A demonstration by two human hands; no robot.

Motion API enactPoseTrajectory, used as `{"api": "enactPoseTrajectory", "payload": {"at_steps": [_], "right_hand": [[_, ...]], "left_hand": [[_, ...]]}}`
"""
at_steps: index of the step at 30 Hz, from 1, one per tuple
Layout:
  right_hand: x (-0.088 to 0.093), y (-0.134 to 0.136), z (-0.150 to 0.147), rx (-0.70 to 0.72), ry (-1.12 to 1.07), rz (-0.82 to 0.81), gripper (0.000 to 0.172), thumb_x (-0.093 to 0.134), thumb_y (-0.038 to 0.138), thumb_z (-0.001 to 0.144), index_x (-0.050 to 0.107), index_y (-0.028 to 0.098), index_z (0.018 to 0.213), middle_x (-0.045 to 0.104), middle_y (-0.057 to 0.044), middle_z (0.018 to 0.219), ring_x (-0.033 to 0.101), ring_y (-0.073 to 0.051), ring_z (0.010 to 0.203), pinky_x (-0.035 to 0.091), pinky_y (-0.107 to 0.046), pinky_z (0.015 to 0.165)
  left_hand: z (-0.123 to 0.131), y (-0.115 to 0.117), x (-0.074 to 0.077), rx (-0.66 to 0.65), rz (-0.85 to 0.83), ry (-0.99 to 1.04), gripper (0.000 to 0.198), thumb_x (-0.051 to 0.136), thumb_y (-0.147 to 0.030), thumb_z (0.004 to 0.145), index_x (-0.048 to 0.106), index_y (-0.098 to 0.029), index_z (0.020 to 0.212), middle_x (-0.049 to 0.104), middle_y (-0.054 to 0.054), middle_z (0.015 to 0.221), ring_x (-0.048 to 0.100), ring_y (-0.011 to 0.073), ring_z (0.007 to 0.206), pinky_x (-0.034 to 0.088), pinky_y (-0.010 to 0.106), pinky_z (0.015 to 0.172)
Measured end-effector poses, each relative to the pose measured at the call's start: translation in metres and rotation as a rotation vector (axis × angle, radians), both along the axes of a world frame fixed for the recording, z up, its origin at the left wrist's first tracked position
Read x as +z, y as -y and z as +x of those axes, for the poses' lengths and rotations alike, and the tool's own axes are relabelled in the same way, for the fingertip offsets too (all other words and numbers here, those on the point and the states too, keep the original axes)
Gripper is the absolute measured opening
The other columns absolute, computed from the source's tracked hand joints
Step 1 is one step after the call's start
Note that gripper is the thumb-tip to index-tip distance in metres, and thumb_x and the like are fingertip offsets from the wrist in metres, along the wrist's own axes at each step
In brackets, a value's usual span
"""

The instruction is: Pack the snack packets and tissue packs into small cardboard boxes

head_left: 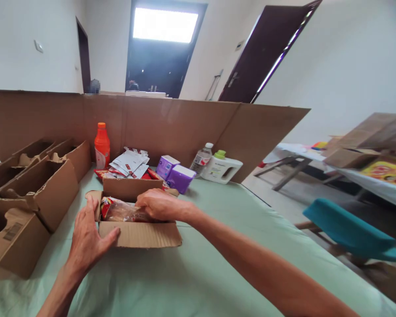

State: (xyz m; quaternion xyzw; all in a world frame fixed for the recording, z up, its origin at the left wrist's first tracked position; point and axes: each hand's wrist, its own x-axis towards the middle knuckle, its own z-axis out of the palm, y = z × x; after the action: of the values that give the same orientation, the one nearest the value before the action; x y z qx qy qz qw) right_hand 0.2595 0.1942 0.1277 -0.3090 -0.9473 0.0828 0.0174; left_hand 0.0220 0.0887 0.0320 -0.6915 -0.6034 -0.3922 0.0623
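A small cardboard box (140,234) lies in front of me with its flaps folded out. Inside is a clear plastic packet (120,210) with a red printed end; its contents are hard to make out. My left hand (87,235) rests at the box's left corner, thumb over the front flap and fingers stretched along the left side. Reaching into the right half of the box, my right hand (156,204) is closed on the packet's right end. Its fingertips are partly hidden.
Behind the box are white and red sachets (132,163), purple tissue packs (180,178), an orange bottle (102,145), a clear water bottle (202,158) and a white jug (221,169). Cardboard bins (57,193) stand left. A cardboard screen (171,127) borders the back; a teal chair (351,229) is right.
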Motion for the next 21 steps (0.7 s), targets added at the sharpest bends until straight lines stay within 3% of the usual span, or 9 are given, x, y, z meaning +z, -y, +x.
{"api": "enactPoseTrajectory", "payload": {"at_steps": [6,9,12,14,17,19,21], "right_hand": [[-0.019,-0.006,-0.01,-0.041,-0.03,-0.056,0.032,0.059,0.001,0.075,0.079,0.026,0.08,0.08,-0.003,0.087,0.074,-0.023,0.084,0.049,-0.028,0.073],[-0.011,0.0,-0.003,-0.03,-0.045,-0.061,0.03,0.061,0.004,0.077,0.08,0.024,0.089,0.081,-0.005,0.097,0.075,-0.025,0.092,0.052,-0.032,0.08],[0.002,0.015,0.02,-0.018,-0.312,0.052,0.028,0.067,0.013,0.083,0.078,0.022,0.107,0.077,-0.009,0.118,0.07,-0.028,0.112,0.052,-0.04,0.098],[0.001,0.024,0.044,-0.128,-0.64,0.192,0.022,0.065,0.022,0.09,0.076,0.023,0.108,0.075,-0.009,0.121,0.068,-0.026,0.117,0.05,-0.042,0.105],[-0.022,0.028,0.078,-0.485,-1.02,0.295,0.024,0.063,0.035,0.093,0.074,0.023,0.11,0.074,-0.01,0.12,0.07,-0.026,0.11,0.055,-0.044,0.097],[-0.045,0.025,0.09,-0.661,-1.097,0.175,0.041,0.065,0.046,0.09,0.071,0.021,0.121,0.074,-0.013,0.122,0.07,-0.028,0.108,0.058,-0.044,0.09],[-0.064,0.023,0.09,-0.677,-1.084,-0.015,0.055,0.065,0.055,0.089,0.066,0.021,0.132,0.071,-0.014,0.13,0.069,-0.03,0.113,0.059,-0.045,0.09]], "left_hand": [[-0.002,-0.003,0.0,-0.02,-0.008,-0.014,0.092,0.065,-0.057,0.084,0.027,-0.013,0.156,0.056,0.024,0.144,0.056,0.0419,0.131,0.048,0.062,0.105],[-0.002,-0.002,0.005,-0.043,0.015,-0.028,0.089,0.064,-0.056,0.087,0.028,-0.014,0.157,0.053,0.025,0.146,0.052,0.0428,0.135,0.045,0.064,0.108],[-0.003,0.007,0.012,-0.02,0.116,-0.012,0.086,0.063,-0.052,0.091,0.024,-0.018,0.16,0.038,0.025,0.159,0.036,0.0427,0.149,0.033,0.066,0.117],[-0.004,0.017,0.015,0.028,0.196,0.076,0.086,0.066,-0.052,0.091,0.024,-0.023,0.161,0.03,0.022,0.165,0.03,0.0412,0.152,0.029,0.065,0.121],[-0.003,0.028,0.017,0.08,0.144,0.31,0.09,0.068,-0.054,0.088,0.024,-0.027,0.161,0.034,0.018,0.165,0.035,0.0406,0.15,0.031,0.066,0.12],[0.001,0.031,0.016,0.056,0.059,0.422,0.087,0.067,-0.054,0.09,0.024,-0.028,0.161,0.042,0.016,0.162,0.041,0.0389,0.148,0.034,0.066,0.119],[0.006,0.029,0.015,-0.014,0.025,0.457,0.083,0.065,-0.052,0.091,0.025,-0.03,0.161,0.05,0.014,0.156,0.045,0.0358,0.146,0.038,0.062,0.118]]}}
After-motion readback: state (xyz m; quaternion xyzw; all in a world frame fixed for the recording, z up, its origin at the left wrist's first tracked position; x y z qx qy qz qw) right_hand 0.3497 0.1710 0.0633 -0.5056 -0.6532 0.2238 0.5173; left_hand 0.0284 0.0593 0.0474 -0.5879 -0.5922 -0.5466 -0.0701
